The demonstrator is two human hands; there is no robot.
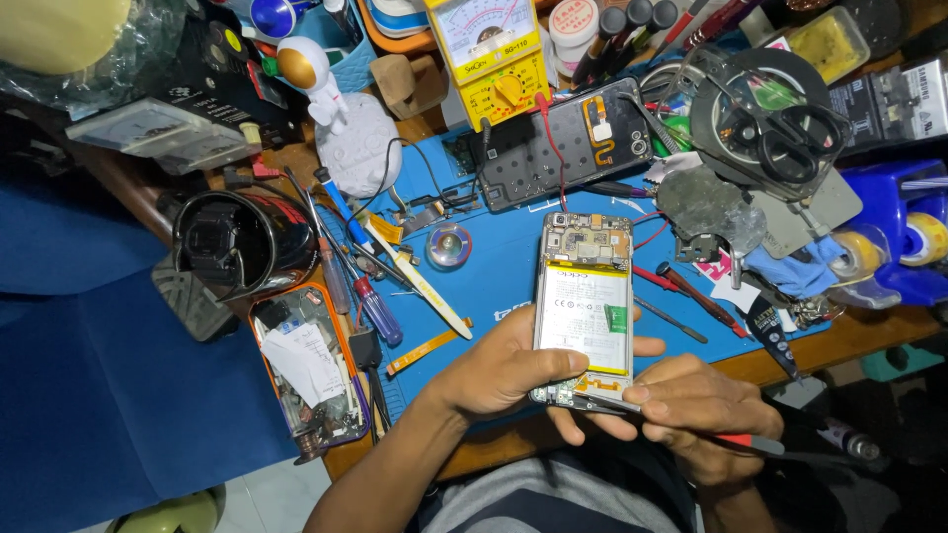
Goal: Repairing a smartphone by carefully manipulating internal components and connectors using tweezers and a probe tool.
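Note:
An opened smartphone [585,301] with its white battery and circuit boards showing lies over the near edge of the blue work mat [494,266]. My left hand [504,370] grips the phone's lower left side, thumb on the battery. My right hand [696,405] holds a thin red-handled tool [750,444], with its metal tip against the phone's bottom edge.
A removed phone back cover [568,143] lies at the mat's far end under a yellow multimeter [494,59]. Screwdrivers [375,306] and tweezers lie to the left, a clear parts box [308,370] beside them. Scissors, tape rolls and red-handled tools crowd the right.

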